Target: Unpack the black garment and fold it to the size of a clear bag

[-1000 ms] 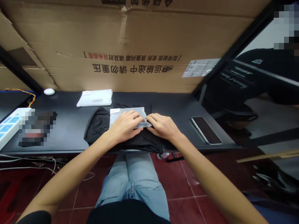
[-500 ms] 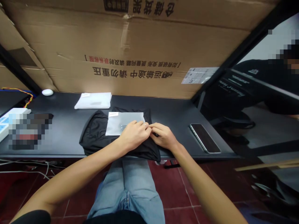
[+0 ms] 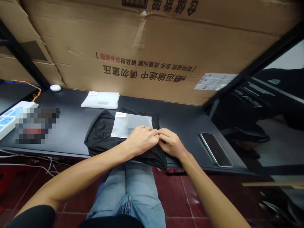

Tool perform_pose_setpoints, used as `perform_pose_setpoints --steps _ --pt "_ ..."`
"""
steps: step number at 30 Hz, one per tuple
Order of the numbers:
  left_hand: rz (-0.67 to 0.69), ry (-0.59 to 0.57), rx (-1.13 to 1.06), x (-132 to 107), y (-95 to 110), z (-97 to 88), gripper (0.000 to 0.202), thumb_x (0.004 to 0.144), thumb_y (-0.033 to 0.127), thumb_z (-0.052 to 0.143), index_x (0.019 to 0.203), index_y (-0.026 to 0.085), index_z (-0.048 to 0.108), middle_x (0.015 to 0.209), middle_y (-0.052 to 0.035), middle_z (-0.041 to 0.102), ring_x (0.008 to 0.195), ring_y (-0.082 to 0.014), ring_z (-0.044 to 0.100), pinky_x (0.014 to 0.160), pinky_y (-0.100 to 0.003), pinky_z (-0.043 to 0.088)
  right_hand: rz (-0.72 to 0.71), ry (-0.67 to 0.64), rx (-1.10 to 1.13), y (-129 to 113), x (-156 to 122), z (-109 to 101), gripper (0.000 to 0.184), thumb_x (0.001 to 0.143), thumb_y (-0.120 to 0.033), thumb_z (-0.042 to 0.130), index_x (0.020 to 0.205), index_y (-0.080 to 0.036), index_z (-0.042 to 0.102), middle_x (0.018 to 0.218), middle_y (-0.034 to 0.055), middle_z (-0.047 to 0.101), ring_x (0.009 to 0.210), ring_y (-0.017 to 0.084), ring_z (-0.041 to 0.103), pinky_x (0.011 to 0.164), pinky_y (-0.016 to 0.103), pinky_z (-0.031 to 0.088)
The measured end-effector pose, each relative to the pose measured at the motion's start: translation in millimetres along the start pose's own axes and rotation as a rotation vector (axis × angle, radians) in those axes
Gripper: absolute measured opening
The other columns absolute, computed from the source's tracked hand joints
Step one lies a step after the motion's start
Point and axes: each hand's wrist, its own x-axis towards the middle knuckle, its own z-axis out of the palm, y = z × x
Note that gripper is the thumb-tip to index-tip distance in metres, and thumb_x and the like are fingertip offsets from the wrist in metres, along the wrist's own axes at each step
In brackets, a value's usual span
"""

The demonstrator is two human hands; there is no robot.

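A folded black cloth (image 3: 101, 133), probably a garment, lies near the front edge of the dark table. On top of it rests a frosted plastic bag (image 3: 121, 125) with a small white label at its upper left. My left hand (image 3: 143, 139) covers the bag's lower right part, its fingers curled and closed. Right beside it, my right hand (image 3: 169, 142) is closed too, with fingertips meeting those of my left hand at the bag's right end, over the black cloth. Whatever the fingertips pinch is hidden behind the fingers.
Behind the cloth is a stack of frosted bags (image 3: 101, 100). A phone (image 3: 216, 148) lies to the right, a power strip (image 3: 17, 117) and a blurred-out item (image 3: 38, 125) to the left. A large cardboard sheet (image 3: 142, 41) stands at the back. A person in black (image 3: 273, 95) is at the right.
The view has shifted and tilted slightly, so the table's things sit a little further right. Both hands keep almost the same place at the bag's right end.
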Motion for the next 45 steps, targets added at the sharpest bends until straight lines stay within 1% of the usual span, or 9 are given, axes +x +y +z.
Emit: perform_pose_setpoints --steps 3,7,10,15,17,23,29,33,45 --pt "-0.003 -0.01 0.006 -1.1 -2.3 -1.9 0.024 0.108 0.013 0.055 0.097 0.019 0.075 0.102 -0.007 0.077 0.098 -0.0207 0.072 0.077 -0.037 0.052 0.003 -0.007 -0.011 -0.5 0.0 -0.2 0.022 0.108 -0.023 0.058 0.098 -0.029 0.076 0.109 0.0105 0.083 0.098 0.028 0.078 0.082 0.047 0.065" --pt "0.008 -0.046 -0.03 -4.6 -9.5 -3.9 0.017 0.106 0.015 0.061 0.097 0.019 0.075 0.101 -0.0086 0.077 0.098 -0.024 0.072 0.075 -0.038 0.052 0.005 -0.015 -0.009 -1.7 0.7 0.2 0.023 0.11 -0.024 0.057 0.095 -0.028 0.074 0.111 0.0098 0.083 0.097 0.027 0.078 0.082 0.047 0.063" --pt "-0.001 -0.069 -0.036 -8.7 -15.1 -7.4 0.018 0.105 0.013 0.061 0.096 0.019 0.076 0.099 -0.0091 0.076 0.098 -0.0252 0.072 0.074 -0.039 0.052 0.012 -0.024 0.01 -1.6 0.9 1.1 0.024 0.111 -0.027 0.058 0.093 -0.029 0.074 0.111 0.0084 0.084 0.096 0.027 0.077 0.082 0.047 0.062" --pt "0.004 -0.087 -0.029 -17.8 -24.9 -12.9 0.015 0.101 0.012 0.064 0.095 0.019 0.076 0.098 -0.0077 0.075 0.093 -0.0234 0.071 0.073 -0.037 0.05 0.016 -0.006 0.024 0.0 -0.1 2.8 0.02 0.11 -0.026 0.061 0.094 -0.028 0.074 0.109 0.0073 0.084 0.094 0.025 0.077 0.082 0.045 0.06" --pt "0.02 -0.068 -0.005 -22.9 -30.3 -12.8 0.016 0.101 0.014 0.064 0.094 0.019 0.076 0.096 -0.0064 0.075 0.09 -0.0227 0.071 0.071 -0.036 0.049 0.008 0.002 0.026 0.5 -0.2 3.4 0.018 0.108 -0.024 0.063 0.095 -0.028 0.073 0.109 0.007 0.084 0.093 0.025 0.077 0.082 0.043 0.06" --pt "0.055 0.015 0.056 -40.3 -47.6 -13.4 0.022 0.1 0.015 0.062 0.082 0.021 0.072 0.086 -0.0042 0.072 0.078 -0.0208 0.066 0.065 -0.036 0.043 -0.016 0.055 0.053 0.2 1.7 4.4 0.015 0.104 -0.016 0.067 0.094 -0.025 0.072 0.103 0.0064 0.083 0.091 0.023 0.078 0.081 0.039 0.059" --pt "0.071 0.038 0.058 -57.3 -62.8 -26.6 0.021 0.099 0.015 0.064 0.079 0.021 0.069 0.084 -0.0031 0.072 0.074 -0.0191 0.063 0.063 -0.035 0.04 -0.003 0.057 0.06 -2.6 3.4 3.5 0.016 0.104 -0.015 0.068 0.091 -0.025 0.071 0.102 0.006 0.083 0.09 0.022 0.077 0.081 0.039 0.058" --pt "0.056 0.029 0.032 -71.7 -75.5 -35.2 0.024 0.099 0.014 0.062 0.076 0.022 0.066 0.081 -0.0023 0.07 0.076 -0.0189 0.062 0.065 -0.034 0.04 0.022 0.049 0.073 -2.9 3.3 3.6 0.017 0.104 -0.016 0.067 0.089 -0.024 0.07 0.1 0.0066 0.083 0.091 0.023 0.077 0.083 0.039 0.058" --pt "0.006 -0.032 -0.046 -119.0 -112.9 -54.1 0.02 0.102 0.02 0.06 0.083 0.023 0.065 0.083 -0.0014 0.068 0.078 -0.0182 0.062 0.065 -0.034 0.037 0.048 0.019 0.095 0.6 1.9 4.2 0.016 0.106 -0.018 0.065 0.091 -0.024 0.07 0.101 0.007 0.082 0.091 0.022 0.075 0.084 0.039 0.056"
